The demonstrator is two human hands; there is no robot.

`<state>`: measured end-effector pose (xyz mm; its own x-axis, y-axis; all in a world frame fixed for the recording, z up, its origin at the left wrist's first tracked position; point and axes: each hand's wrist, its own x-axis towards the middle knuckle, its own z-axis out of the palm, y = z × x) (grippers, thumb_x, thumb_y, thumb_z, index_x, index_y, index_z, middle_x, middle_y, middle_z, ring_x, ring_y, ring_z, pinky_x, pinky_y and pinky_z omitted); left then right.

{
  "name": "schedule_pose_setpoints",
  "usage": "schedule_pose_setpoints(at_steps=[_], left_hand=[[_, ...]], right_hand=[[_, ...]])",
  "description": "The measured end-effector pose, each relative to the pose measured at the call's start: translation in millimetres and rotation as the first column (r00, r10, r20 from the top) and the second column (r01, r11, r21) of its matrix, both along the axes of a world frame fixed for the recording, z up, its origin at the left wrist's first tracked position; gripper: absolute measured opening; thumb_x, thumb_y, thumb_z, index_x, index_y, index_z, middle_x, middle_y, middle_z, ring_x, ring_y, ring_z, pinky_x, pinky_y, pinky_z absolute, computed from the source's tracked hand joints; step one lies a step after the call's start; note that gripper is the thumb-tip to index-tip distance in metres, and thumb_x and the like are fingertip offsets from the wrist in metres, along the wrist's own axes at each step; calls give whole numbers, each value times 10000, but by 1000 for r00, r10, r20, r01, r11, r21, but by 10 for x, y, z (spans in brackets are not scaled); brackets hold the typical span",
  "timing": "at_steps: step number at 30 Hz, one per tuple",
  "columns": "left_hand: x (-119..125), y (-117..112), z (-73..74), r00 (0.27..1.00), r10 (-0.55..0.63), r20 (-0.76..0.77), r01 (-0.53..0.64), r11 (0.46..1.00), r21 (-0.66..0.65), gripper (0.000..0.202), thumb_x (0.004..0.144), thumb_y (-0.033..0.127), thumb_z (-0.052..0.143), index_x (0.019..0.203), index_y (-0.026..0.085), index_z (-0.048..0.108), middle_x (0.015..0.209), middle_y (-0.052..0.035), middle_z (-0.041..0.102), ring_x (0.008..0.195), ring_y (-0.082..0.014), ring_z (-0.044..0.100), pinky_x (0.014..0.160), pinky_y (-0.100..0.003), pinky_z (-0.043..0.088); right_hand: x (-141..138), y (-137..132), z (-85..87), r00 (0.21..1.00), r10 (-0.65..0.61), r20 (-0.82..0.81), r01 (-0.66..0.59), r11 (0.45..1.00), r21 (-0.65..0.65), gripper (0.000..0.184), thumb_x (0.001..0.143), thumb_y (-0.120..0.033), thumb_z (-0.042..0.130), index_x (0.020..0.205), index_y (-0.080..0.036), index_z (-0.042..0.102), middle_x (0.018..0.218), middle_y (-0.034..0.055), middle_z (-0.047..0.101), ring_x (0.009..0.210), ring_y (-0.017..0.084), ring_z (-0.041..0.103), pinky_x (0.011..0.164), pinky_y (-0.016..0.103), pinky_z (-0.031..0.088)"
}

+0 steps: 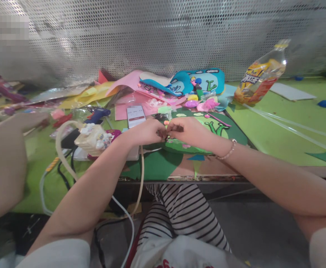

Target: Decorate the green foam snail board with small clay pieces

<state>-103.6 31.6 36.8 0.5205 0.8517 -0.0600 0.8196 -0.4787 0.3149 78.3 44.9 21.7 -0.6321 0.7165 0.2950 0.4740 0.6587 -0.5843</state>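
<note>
My left hand (146,132) and my right hand (189,131) meet over a dark green felt piece (207,139) that carries light green and pink shapes. Both hands are closed in a pinch around a small dark thing between the fingertips (165,133); it is too small to name. A bead bracelet (227,150) sits on my right wrist. Behind the hands lie a phone (136,115), pink paper sheets (129,100) and a blue felt pouch (204,80) with small coloured bits around it.
A drink bottle (263,80) lies at the back right on the green table (277,126). Another person's arm (3,160) reaches in at the left. A blue glue gun (98,114), a cream-coloured charm (94,138) and cables (67,167) sit at the left. Perforated metal wall behind.
</note>
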Motion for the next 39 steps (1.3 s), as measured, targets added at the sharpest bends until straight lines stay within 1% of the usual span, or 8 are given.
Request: schedule_pose_setpoints(at_steps=[3,7,12,20,24,31,35,39], left_hand=[[4,-7,6,1000,7,-2,-7,1000,-10,160,673,200,527,745,160,664,674,7,646,599,-105,542,561,-206,355],[-2,-16,14,1000,-6,4,7,1000,-20,176,657,163,510,730,163,670,715,5,673,637,-110,580,577,-204,372],[-9,-22,26,1000,-28,-8,28,1000,-11,208,656,137,495,729,158,688,683,9,669,625,-101,584,576,-198,371],[-36,-5,32,999,-12,31,12,1000,8,253,670,148,520,829,158,717,717,15,680,647,-90,590,577,-173,378],[-29,-6,24,1000,-29,4,29,1000,12,237,675,144,518,794,159,722,701,19,679,625,-81,582,584,-174,377],[-26,-5,24,1000,-15,4,15,1000,-2,254,671,131,515,814,163,723,769,10,700,680,-94,608,606,-176,393],[-21,2,13,1000,-25,5,25,999,-23,258,676,127,507,824,162,715,780,12,701,678,-92,608,604,-175,395],[1,-12,24,1000,-21,-4,21,999,-25,239,681,125,508,817,151,704,747,12,688,643,-85,594,580,-174,385]], right_hand=[[2,4,2,1000,3,6,-3,1000,6,82,763,-174,564,794,-154,638,694,7,645,586,98,544,555,221,374],[4,-1,7,1000,4,10,-4,1000,12,74,760,-174,567,787,-159,634,679,0,635,582,98,534,554,224,371],[1,-12,15,1000,16,6,-16,1000,-4,69,755,-162,565,776,-153,630,675,2,629,587,98,531,563,227,373],[1,-11,7,999,42,-6,-42,999,8,71,749,-144,558,769,-148,625,691,6,635,599,98,544,572,217,379],[-5,-14,10,999,44,1,-44,999,-6,75,742,-126,557,767,-149,624,693,7,637,609,100,551,581,217,387],[25,11,-10,1000,17,7,-18,1000,8,96,751,-147,546,780,-174,633,699,-8,642,602,101,555,571,221,394],[21,6,3,1000,29,11,-29,1000,7,97,744,-119,546,772,-156,631,686,-3,636,590,93,551,559,210,393],[6,-7,12,999,24,23,-25,1000,16,102,734,-100,553,772,-150,634,676,-4,632,579,87,541,549,206,381]])
